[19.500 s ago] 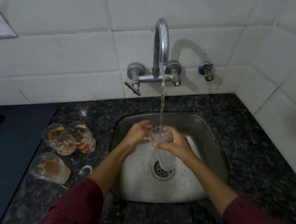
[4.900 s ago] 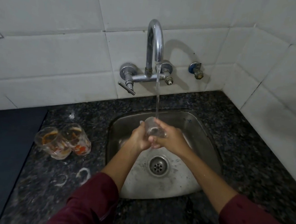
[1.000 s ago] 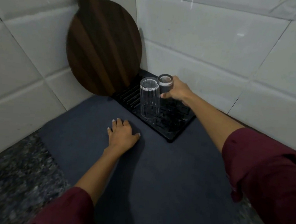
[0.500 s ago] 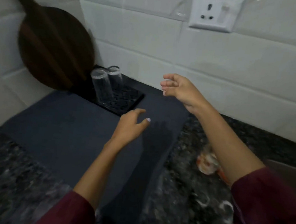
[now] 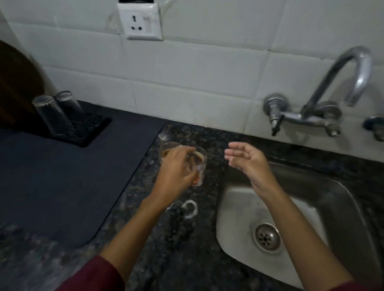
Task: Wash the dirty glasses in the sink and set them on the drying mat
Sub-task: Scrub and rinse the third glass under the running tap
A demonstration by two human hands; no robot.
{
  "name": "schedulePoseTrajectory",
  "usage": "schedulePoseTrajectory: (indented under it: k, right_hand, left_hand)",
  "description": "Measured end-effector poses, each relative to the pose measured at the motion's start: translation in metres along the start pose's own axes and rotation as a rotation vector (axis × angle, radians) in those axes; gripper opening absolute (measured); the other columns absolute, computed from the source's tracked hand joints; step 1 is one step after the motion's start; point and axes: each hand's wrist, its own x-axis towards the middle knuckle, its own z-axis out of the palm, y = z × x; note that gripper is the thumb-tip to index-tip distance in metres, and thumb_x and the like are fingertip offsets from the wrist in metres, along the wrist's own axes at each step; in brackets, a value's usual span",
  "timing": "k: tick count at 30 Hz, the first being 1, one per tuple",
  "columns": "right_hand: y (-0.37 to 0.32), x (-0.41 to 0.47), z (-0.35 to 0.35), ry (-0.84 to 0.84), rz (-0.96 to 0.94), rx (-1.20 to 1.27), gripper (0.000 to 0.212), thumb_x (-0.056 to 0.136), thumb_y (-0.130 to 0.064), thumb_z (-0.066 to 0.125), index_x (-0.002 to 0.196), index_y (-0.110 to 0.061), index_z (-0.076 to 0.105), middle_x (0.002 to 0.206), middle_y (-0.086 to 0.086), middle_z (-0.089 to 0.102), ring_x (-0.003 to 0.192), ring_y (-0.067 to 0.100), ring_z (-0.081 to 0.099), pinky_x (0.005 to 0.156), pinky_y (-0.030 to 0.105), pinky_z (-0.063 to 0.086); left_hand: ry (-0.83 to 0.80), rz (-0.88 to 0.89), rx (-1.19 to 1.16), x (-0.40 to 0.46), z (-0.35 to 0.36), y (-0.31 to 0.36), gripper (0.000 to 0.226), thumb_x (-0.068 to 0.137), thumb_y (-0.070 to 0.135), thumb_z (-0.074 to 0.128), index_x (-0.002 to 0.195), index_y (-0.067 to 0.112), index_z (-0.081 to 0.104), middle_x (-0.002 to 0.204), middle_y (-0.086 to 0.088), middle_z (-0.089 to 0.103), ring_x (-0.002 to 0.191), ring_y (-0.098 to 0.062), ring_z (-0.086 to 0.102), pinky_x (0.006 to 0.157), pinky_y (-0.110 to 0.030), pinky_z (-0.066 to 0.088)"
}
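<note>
Head view. The left hand [image 5: 176, 167] is at frame centre, its fingers [image 5: 191, 153] curled round the near dirty glass [image 5: 198, 167], which stands on the dark granite table [image 5: 175, 250] between the blue mat and the sink. A second dirty glass [image 5: 167, 148] stands touching or just beside it at its 10 o'clock, partly hidden by the hand. Whether the gripped glass is lifted off the table cannot be told.

The right hand [image 5: 247, 161] hovers at 3 o'clock of the glasses, over the sink's far-left corner, fingers straight and relaxed, holding nothing.

The steel sink [image 5: 353, 224] lies at 4 o'clock, with the tap [image 5: 345, 78] on the wall above it at 2 o'clock; no water shows.

Two clean glasses [image 5: 52, 114] stand inverted on the black drying mat [image 5: 88, 129] at 9 o'clock, just beside each other. A wooden board [image 5: 1, 82] leans behind them. A wall socket [image 5: 140, 20] sits at 11 o'clock.
</note>
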Motion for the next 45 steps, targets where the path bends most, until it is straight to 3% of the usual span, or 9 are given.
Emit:
schedulePoseTrajectory:
  k: [5, 10, 17, 21, 23, 26, 35, 41, 45]
  right_hand:
    - [0.018, -0.011, -0.031, 0.008, 0.056, -0.036, 0.031, 0.086, 0.012, 0.052, 0.114, -0.002, 0.054, 0.104, 0.016, 0.060, 0.080, 0.011, 0.059, 0.073, 0.018, 0.048]
    - [0.023, -0.008, -0.042, -0.019, 0.041, -0.072, 0.031, 0.085, 0.009, 0.055, 0.111, -0.007, 0.055, 0.104, 0.013, 0.061, 0.086, 0.015, 0.061, 0.075, 0.016, 0.049]
    - [0.033, 0.000, -0.059, 0.110, 0.053, -0.115, 0.028, 0.084, 0.002, 0.059, 0.105, -0.016, 0.060, 0.101, 0.008, 0.067, 0.099, 0.023, 0.063, 0.095, 0.039, 0.048]
    - [0.022, 0.014, -0.077, 0.345, -0.020, -0.290, 0.023, 0.086, -0.011, 0.060, 0.109, -0.016, 0.063, 0.101, 0.002, 0.067, 0.091, 0.016, 0.063, 0.081, 0.025, 0.050]
    - [0.009, 0.027, -0.086, 0.474, -0.107, -0.500, 0.032, 0.089, -0.019, 0.058, 0.120, -0.008, 0.058, 0.109, 0.006, 0.065, 0.096, 0.017, 0.061, 0.084, 0.026, 0.046]
    - [-0.013, 0.053, -0.092, 0.475, -0.176, -0.781, 0.045, 0.092, -0.028, 0.054, 0.130, -0.005, 0.044, 0.115, 0.017, 0.062, 0.105, 0.033, 0.059, 0.086, 0.041, 0.047]
    - [-0.013, 0.086, -0.075, 0.436, -0.244, -1.382, 0.040, 0.096, -0.005, 0.037, 0.134, 0.001, 0.030, 0.099, 0.021, 0.065, 0.089, 0.038, 0.063, 0.068, 0.042, 0.049]
    - [-0.013, 0.077, -0.074, 0.392, -0.223, -1.375, 0.059, 0.095, -0.006, 0.042, 0.147, -0.008, 0.013, 0.125, 0.026, 0.051, 0.098, 0.038, 0.060, 0.075, 0.043, 0.050]
    - [-0.002, 0.031, -0.072, 0.329, -0.012, -0.736, 0.068, 0.097, -0.025, 0.045, 0.150, -0.012, 0.006, 0.137, 0.020, 0.048, 0.117, 0.034, 0.054, 0.087, 0.035, 0.045]
  left_hand:
    - [-0.386, -0.126, 0.601, 0.044, 0.021, 0.005, 0.090, 0.078, 0.059, 0.064, 0.144, 0.009, 0.029, 0.154, -0.008, 0.028, 0.149, -0.029, 0.001, 0.109, -0.068, -0.006]
    - [-0.563, -0.089, 0.740, 0.072, 0.023, -0.002, 0.093, 0.073, 0.056, 0.072, 0.140, 0.004, 0.034, 0.142, -0.009, 0.045, 0.144, -0.027, 0.023, 0.104, -0.075, -0.010]
    - [-0.400, 0.091, 0.727, 0.071, 0.029, -0.011, 0.074, 0.068, 0.045, 0.073, 0.126, 0.005, 0.048, 0.119, -0.010, 0.056, 0.130, -0.028, 0.041, 0.114, -0.059, -0.006]
    - [-0.214, 0.160, 0.478, 0.080, 0.034, 0.004, 0.051, 0.059, 0.033, 0.077, 0.099, 0.011, 0.054, 0.101, -0.008, 0.061, 0.109, -0.030, 0.054, 0.115, -0.049, 0.017]
    - [-0.169, 0.068, 0.183, 0.090, 0.035, 0.018, 0.052, 0.059, 0.025, 0.081, 0.102, 0.011, 0.054, 0.097, -0.003, 0.065, 0.095, -0.023, 0.061, 0.094, -0.029, 0.042]
    - [-0.146, -0.040, -0.182, 0.102, 0.045, 0.042, 0.066, 0.059, 0.011, 0.087, 0.116, 0.008, 0.053, 0.096, 0.006, 0.065, 0.089, -0.012, 0.063, 0.073, -0.011, 0.045]
    - [-0.179, -0.226, -0.455, 0.111, 0.080, 0.058, 0.079, 0.059, 0.014, 0.090, 0.127, 0.007, 0.051, 0.102, 0.001, 0.066, 0.096, -0.015, 0.064, 0.085, -0.030, 0.055]
    - [-0.200, -0.288, -0.435, 0.107, 0.083, 0.057, 0.079, 0.060, 0.022, 0.090, 0.127, 0.009, 0.051, 0.106, -0.003, 0.067, 0.095, -0.016, 0.065, 0.084, -0.035, 0.056]
    - [-0.230, -0.362, -0.537, 0.103, 0.096, 0.063, 0.068, 0.064, 0.028, 0.088, 0.120, 0.013, 0.051, 0.099, -0.003, 0.066, 0.095, -0.020, 0.066, 0.083, -0.041, 0.057]
